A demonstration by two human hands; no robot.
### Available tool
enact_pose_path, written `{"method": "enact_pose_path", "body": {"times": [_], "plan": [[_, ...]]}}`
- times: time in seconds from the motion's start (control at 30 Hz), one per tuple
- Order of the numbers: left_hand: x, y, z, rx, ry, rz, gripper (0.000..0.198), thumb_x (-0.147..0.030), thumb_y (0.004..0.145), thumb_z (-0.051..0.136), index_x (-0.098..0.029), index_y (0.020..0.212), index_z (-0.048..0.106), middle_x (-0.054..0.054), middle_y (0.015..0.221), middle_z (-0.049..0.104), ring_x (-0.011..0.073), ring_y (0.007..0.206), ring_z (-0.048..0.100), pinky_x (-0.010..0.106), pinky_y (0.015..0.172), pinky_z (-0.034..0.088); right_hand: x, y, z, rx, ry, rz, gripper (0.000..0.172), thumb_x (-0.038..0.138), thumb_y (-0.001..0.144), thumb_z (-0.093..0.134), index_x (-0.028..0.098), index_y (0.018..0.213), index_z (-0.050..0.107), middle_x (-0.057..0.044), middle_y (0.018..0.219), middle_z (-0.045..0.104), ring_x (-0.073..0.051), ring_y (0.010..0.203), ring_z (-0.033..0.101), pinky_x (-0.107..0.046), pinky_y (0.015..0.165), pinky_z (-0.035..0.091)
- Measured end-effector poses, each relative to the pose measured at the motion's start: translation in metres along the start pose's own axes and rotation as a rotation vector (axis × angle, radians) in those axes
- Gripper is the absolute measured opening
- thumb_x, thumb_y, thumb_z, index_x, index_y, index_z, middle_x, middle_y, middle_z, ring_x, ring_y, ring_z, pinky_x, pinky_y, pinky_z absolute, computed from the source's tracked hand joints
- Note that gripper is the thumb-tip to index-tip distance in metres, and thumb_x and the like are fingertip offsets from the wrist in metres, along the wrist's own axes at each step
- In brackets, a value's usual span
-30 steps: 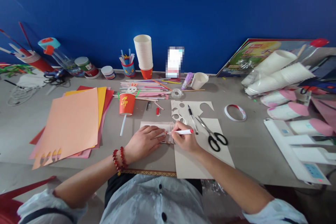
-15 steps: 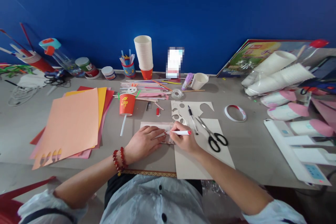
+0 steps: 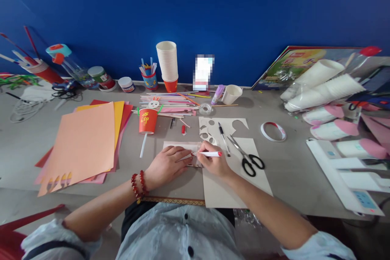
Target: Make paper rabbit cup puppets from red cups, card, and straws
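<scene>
I have the left hand [image 3: 170,162] lying flat, palm down and fingers outstretched, on the paper strip [image 3: 189,145]; it grips nothing. The strip lies directly under those fingers, its far edge and right part showing past them. My right hand [image 3: 213,163] is at the strip's right end, thumb and fingers closed around a white marker [image 3: 210,154]. The marker slants low, its red end pointing right, away from the strip, and its tip is down by the strip, just beside the left fingertips. I make out a little red there, but the hands cover too much for me to read its shape, and I cannot tell whether the tip is touching.

Taking the strip as my landmark, a white sheet [image 3: 236,189] spreads to its right and nearer the body, running under the right hand. Black-handled scissors [image 3: 256,161] are right of the strip, blades aimed away from the body, and a pen [image 3: 224,138] lies between the two. Beyond the strip to the right I see a sheet cut with round holes [image 3: 224,122]. A small red cap [image 3: 183,129] sits just beyond the strip. The red cup figure [image 3: 148,122] with the rabbit face is beyond the strip to the left, and the coloured paper pile [image 3: 87,138] is well left of it on the worktop [image 3: 292,166].
</scene>
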State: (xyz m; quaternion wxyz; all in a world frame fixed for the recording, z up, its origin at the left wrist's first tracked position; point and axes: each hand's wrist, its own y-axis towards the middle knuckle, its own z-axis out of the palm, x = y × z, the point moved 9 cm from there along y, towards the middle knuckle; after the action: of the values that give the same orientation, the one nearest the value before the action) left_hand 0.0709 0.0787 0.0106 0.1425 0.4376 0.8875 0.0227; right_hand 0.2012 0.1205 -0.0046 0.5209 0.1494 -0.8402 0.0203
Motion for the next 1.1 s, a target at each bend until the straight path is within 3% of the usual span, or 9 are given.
{"method": "enact_pose_path", "body": {"times": [1.1], "plan": [[0.0001,-0.0006,-0.0003,-0.013,-0.011,0.006,0.034,-0.032,0.099,0.048,-0.024,0.13,0.058,0.007,0.134,0.063,0.0237,0.122,0.054,0.042,0.102,0.044,0.0007,0.0005,-0.0011,-0.012,0.026,-0.005,0.018,0.02,0.08,0.053,0.023,0.066,0.044,0.006,0.053,0.049,-0.011,0.048,0.042,-0.024,0.049,0.032]]}}
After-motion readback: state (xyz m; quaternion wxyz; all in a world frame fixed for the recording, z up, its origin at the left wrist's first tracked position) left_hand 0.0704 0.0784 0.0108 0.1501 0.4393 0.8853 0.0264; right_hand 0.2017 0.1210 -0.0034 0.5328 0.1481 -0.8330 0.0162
